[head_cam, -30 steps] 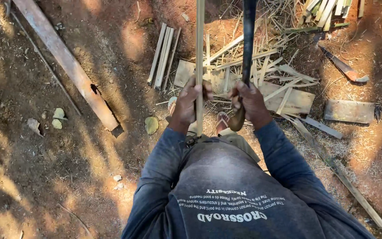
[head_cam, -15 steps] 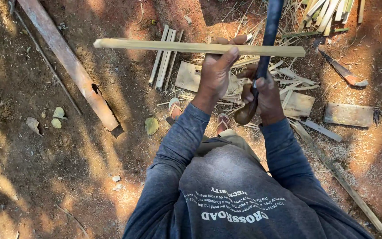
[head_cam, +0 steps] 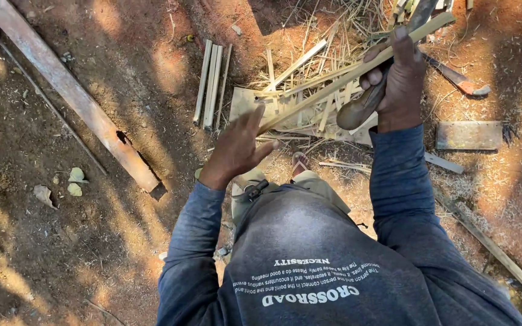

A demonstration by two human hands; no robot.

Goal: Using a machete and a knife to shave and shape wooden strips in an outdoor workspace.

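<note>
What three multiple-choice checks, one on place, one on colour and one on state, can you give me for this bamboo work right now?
1. Where does the long wooden plank lie?
A. on the ground to the person's left
B. across the person's lap
C. leaning on a wall

2. What colour are the person's sleeves?
A. white
B. dark blue
C. bright yellow

3. How is the left hand?
A. clenched in a fist
B. fingers spread, at the near end of the bamboo strip
C. flat on the ground

Answers:
1 A, it slants over the dirt at left.
2 B, both arms show blue cloth.
3 B, while the right hand grips strip and dark-handled tool.
</note>
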